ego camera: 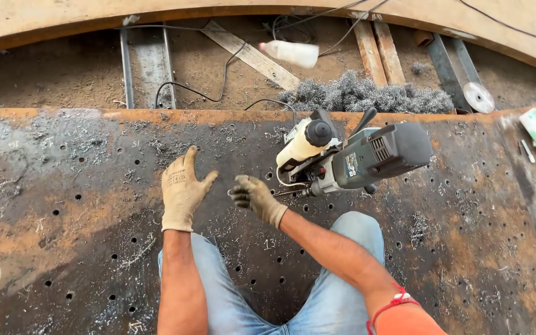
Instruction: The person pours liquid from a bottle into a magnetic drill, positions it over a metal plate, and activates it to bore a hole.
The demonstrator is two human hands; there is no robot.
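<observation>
**Two gloved hands, one drill, a plate full of holes**

One person sits on a big rusty steel plate, knees in blue jeans, both hands in tan work gloves. The left hand lies flat and open on the steel, fingers spread, gripping nothing. The right hand hovers just above the plate with fingers loosely curled, also holding nothing, close beside the base of the one magnetic drill, which stands on the plate just right of it. The drill carries one cream-coloured coolant bottle. Dozens of small drilled holes dot the plate, too many to count, with metal shavings scattered between them. Beyond the plate's far edge lie one white plastic bottle, a heap of grey swarf, several wooden planks and black cables on bare dirt.
</observation>
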